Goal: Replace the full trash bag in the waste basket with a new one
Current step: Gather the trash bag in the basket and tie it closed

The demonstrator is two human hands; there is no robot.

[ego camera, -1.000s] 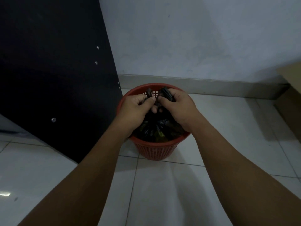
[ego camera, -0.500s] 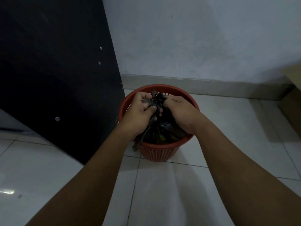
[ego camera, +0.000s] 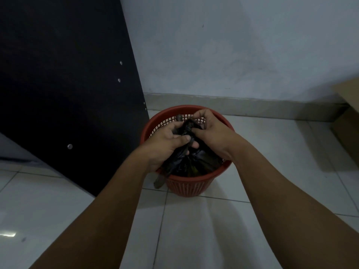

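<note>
- Floor (ego camera: 194,230) was glossy white tile; pale wall (ego camera: 233,45) and skirting (ego camera: 252,103) at 12 o'clock.
- Black panel (ego camera: 58,84) stood at 10 o'clock; cardboard box (ego camera: 347,117) at 3 o'clock.
- Red mesh waste basket (ego camera: 194,186) stood on the tiles near the wall, black trash bag (ego camera: 186,164) inside it.
- Left hand (ego camera: 165,144) and right hand (ego camera: 211,133) both gripped the bag's gathered top, fingers curled round it.

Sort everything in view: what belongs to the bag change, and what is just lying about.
Belongs to the job:
black trash bag, top gathered
orange waste basket holding it
left hand and right hand, both gripping the bag's neck

Just lying about:
dark panel at left
cardboard box at right edge
</note>
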